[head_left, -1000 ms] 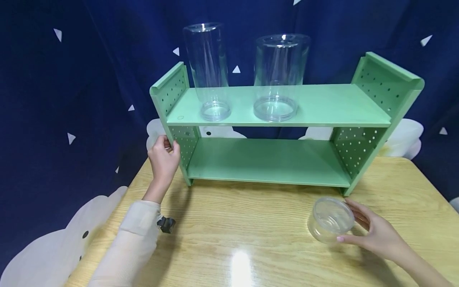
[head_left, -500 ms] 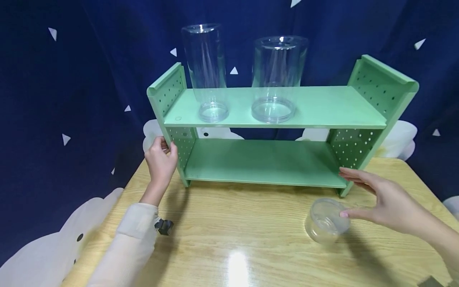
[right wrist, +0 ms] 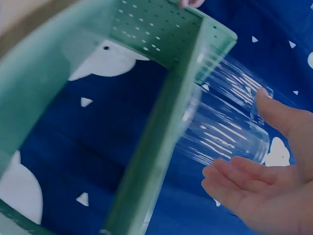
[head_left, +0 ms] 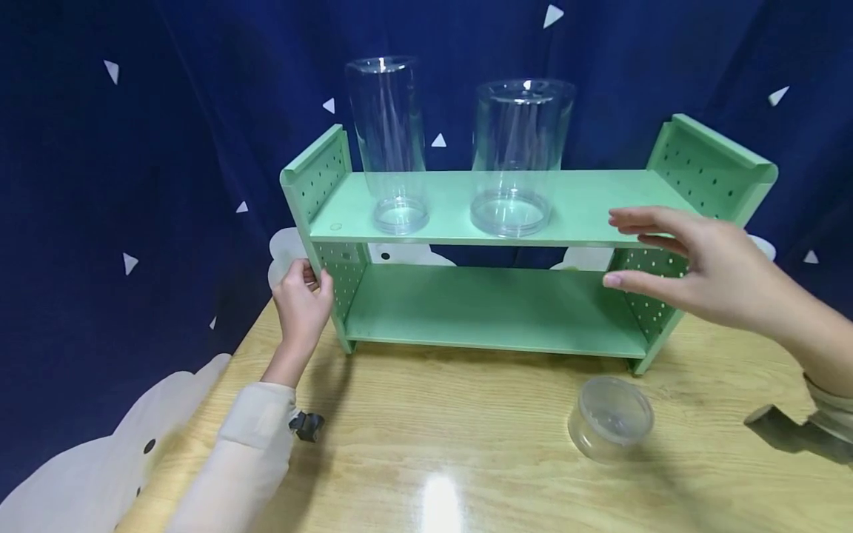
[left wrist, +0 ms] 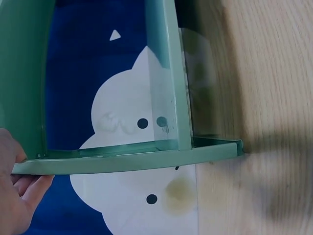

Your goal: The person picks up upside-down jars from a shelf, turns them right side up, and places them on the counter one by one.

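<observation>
My left hand (head_left: 303, 303) grips the front edge of the left side panel of a green two-tier shelf (head_left: 493, 303), thumb and fingers on either side of it in the left wrist view. In front of the shelf's right end, my right hand (head_left: 700, 263) hangs in the air, fingers spread from the thumb and holding nothing. A tall narrow clear jar (head_left: 389, 141) and a wider, shorter clear jar (head_left: 520, 148) stand on the upper tier. A short round clear container (head_left: 609, 420) sits on the table below the right hand, apart from it.
The shelf stands on a light wooden table (head_left: 373, 429). Behind it hangs a dark blue curtain (head_left: 200, 185) with white triangles and cloud shapes. The shelf's right side panel (head_left: 720, 170) rises above the upper tier beside the right hand.
My right hand has let go of the short clear container and risen to about the upper tier's height. The container stays on the table. My left hand keeps its grip on the shelf.
</observation>
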{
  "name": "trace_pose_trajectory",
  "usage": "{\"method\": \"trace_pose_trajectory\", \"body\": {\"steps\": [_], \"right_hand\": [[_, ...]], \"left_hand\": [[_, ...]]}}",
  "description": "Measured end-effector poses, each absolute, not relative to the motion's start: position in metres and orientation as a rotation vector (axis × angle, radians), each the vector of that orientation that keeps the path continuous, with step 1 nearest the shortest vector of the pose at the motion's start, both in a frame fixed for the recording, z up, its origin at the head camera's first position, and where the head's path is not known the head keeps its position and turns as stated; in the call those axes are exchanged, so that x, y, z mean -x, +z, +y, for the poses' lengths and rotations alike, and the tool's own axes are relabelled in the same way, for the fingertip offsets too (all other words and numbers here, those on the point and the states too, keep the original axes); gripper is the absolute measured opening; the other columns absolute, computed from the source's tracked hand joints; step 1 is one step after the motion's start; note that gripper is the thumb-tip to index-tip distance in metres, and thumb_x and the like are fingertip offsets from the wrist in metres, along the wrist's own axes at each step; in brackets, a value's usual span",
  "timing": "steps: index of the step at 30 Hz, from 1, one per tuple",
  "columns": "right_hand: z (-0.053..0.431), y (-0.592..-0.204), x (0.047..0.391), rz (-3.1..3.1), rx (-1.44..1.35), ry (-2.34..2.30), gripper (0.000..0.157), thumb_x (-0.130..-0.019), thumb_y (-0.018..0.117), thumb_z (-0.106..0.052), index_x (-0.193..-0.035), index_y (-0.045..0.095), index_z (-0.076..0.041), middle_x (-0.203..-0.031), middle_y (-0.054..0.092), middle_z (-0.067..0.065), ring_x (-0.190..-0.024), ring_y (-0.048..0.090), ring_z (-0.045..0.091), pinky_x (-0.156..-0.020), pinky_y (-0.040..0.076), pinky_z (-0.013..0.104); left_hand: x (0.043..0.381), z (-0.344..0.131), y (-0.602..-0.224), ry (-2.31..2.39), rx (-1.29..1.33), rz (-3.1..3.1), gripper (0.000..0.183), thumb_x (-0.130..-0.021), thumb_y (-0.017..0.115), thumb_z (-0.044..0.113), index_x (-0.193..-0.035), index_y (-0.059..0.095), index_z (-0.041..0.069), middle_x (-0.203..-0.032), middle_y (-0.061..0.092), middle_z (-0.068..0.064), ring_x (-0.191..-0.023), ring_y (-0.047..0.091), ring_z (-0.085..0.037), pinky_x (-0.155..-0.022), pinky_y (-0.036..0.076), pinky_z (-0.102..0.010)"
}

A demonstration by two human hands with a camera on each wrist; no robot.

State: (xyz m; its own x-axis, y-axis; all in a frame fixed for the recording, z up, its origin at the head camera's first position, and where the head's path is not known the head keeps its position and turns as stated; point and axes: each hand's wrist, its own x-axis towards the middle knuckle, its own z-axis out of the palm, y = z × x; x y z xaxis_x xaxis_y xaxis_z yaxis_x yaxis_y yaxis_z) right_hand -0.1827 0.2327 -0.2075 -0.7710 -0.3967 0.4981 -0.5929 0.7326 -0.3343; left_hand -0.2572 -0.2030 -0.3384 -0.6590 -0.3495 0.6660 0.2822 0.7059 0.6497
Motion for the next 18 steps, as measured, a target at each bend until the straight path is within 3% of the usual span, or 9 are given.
{"method": "trace_pose_trajectory", "body": {"steps": [3, 6, 9, 11, 13, 18], "right_hand": [[0.227, -0.190, 0.192, -2.555, -0.728, 0.667, 0.062, -0.077, 0.081, -0.020, -0.132, 0.056, -0.011, -0.132, 0.060, 0.014, -0.118, 0.057, 0.003, -0.087, 0.032, -0.012], [0.221, -0.177, 0.201, -2.581, -0.681, 0.644, 0.061, -0.080, 0.078, -0.025, -0.134, 0.054, -0.009, -0.132, 0.059, 0.018, -0.117, 0.057, 0.032, -0.091, 0.033, -0.010], [0.216, -0.165, 0.211, -2.616, -0.635, 0.618, 0.063, -0.083, 0.075, -0.031, -0.136, 0.052, -0.007, -0.135, 0.057, 0.019, -0.120, 0.055, 0.036, -0.104, 0.046, 0.016], [0.212, -0.157, 0.218, -2.650, -0.610, 0.607, 0.065, -0.085, 0.072, -0.036, -0.139, 0.048, -0.007, -0.138, 0.055, 0.021, -0.123, 0.054, 0.039, -0.106, 0.046, 0.040], [0.210, -0.149, 0.225, -2.693, -0.589, 0.632, 0.068, -0.087, 0.069, -0.039, -0.142, 0.045, -0.007, -0.141, 0.051, 0.021, -0.127, 0.050, 0.042, -0.104, 0.041, 0.056], [0.206, -0.131, 0.243, -2.883, -0.480, 0.775, 0.080, -0.088, 0.062, -0.049, -0.150, 0.031, -0.010, -0.153, 0.036, 0.019, -0.138, 0.037, 0.044, -0.111, 0.031, 0.064]], "left_hand": [[0.257, -0.203, -0.340, -0.960, -0.053, -2.082, 0.019, -0.084, 0.057, 0.004, -0.093, 0.062, -0.012, -0.084, 0.069, -0.028, -0.079, 0.071, -0.037, -0.074, 0.062, -0.044], [0.256, -0.202, -0.341, -0.958, -0.053, -2.082, 0.018, -0.084, 0.057, 0.003, -0.093, 0.062, -0.012, -0.084, 0.069, -0.027, -0.079, 0.071, -0.037, -0.075, 0.062, -0.044], [0.256, -0.202, -0.341, -0.953, -0.052, -2.085, 0.018, -0.084, 0.057, 0.003, -0.093, 0.063, -0.012, -0.084, 0.070, -0.027, -0.079, 0.072, -0.037, -0.074, 0.062, -0.045], [0.256, -0.201, -0.340, -0.953, -0.055, -2.091, 0.019, -0.084, 0.058, 0.004, -0.093, 0.063, -0.011, -0.084, 0.070, -0.027, -0.079, 0.072, -0.037, -0.074, 0.062, -0.045], [0.255, -0.201, -0.339, -0.958, -0.061, -2.096, 0.019, -0.084, 0.058, 0.005, -0.094, 0.063, -0.011, -0.085, 0.070, -0.027, -0.079, 0.072, -0.036, -0.074, 0.062, -0.045], [0.256, -0.202, -0.338, -0.955, -0.074, -2.099, 0.019, -0.084, 0.059, 0.005, -0.094, 0.063, -0.011, -0.085, 0.070, -0.027, -0.079, 0.072, -0.036, -0.074, 0.062, -0.044]]}}
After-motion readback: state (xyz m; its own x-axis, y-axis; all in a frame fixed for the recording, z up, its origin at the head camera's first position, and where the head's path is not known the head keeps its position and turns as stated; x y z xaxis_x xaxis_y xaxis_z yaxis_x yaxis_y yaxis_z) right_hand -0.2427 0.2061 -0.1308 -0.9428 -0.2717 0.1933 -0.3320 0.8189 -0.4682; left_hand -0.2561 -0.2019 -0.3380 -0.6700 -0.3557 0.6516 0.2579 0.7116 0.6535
